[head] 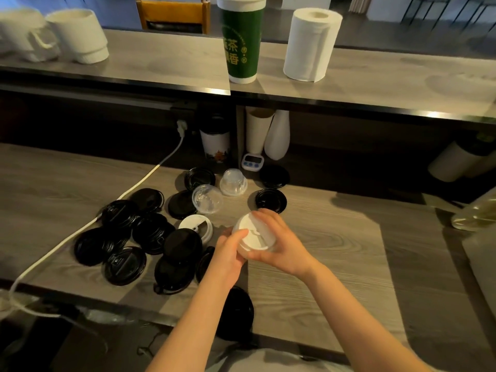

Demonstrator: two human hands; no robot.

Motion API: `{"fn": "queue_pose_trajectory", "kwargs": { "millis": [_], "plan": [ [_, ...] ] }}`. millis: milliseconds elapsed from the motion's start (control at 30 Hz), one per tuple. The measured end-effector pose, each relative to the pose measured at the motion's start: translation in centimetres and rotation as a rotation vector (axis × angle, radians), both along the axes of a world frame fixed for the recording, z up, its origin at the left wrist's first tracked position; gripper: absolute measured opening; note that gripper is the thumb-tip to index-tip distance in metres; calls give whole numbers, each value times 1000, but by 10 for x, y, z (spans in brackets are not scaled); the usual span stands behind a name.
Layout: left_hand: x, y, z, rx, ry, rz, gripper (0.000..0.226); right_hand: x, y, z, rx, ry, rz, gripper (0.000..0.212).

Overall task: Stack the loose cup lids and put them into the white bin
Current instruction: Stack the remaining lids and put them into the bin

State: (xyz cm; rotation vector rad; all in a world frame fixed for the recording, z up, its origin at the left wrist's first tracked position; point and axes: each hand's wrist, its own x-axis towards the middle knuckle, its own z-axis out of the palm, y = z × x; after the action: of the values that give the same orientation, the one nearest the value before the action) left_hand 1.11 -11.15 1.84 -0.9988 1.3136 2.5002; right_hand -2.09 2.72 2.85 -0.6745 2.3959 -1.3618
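Grey wood-grain counter (308, 291) lay before you, with one black lid (236, 312) hanging over its near edge, nearer you than the white lids (255, 236). Your left hand (230, 253) and right hand (279, 245) both curled round those white lids, holding them just above the counter. Loose black lids (126, 264) crowded to their left, and bare counter opened to their right. Beyond them lay clear lids (206, 198), then the green cup (243, 41) reading "茶" and "香".

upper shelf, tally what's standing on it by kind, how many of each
white mugs: 2
green cup: 1
paper towel roll: 1
total: 4
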Motion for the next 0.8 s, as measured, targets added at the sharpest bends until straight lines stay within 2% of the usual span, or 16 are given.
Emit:
{"fn": "queue_pose_trajectory", "kwargs": {
  "millis": [133, 267, 400, 433, 500, 633, 733, 800],
  "plan": [
    [0, -9, 9, -44, 77, -36, 27, 0, 2, 5, -19, -145, 1, 82],
    [0, -23, 17, -140, 97, -166, 32, -11, 5, 15, -195, -463, -97, 52],
    [-13, -29, 25, -265, 76, -343, 31, -21, -2, 16, -166, -582, -127, 37],
    [-17, -30, 26, -310, 55, -381, 36, -22, -3, 15, -178, -606, -143, 33],
    [-24, -33, 28, -388, 29, -448, 42, -25, -5, 13, -205, -638, -182, 32],
    [-34, -43, 25, -455, 63, -535, 30, -28, -7, 10, -294, -683, -250, 35],
    [-42, -63, 21, -668, 41, -531, 18, -30, -6, 6, -297, -681, -339, 29],
    [-49, -84, 17, -990, -47, -482, 7, -32, -3, 6, -283, -671, -387, 23]
  ]
}}
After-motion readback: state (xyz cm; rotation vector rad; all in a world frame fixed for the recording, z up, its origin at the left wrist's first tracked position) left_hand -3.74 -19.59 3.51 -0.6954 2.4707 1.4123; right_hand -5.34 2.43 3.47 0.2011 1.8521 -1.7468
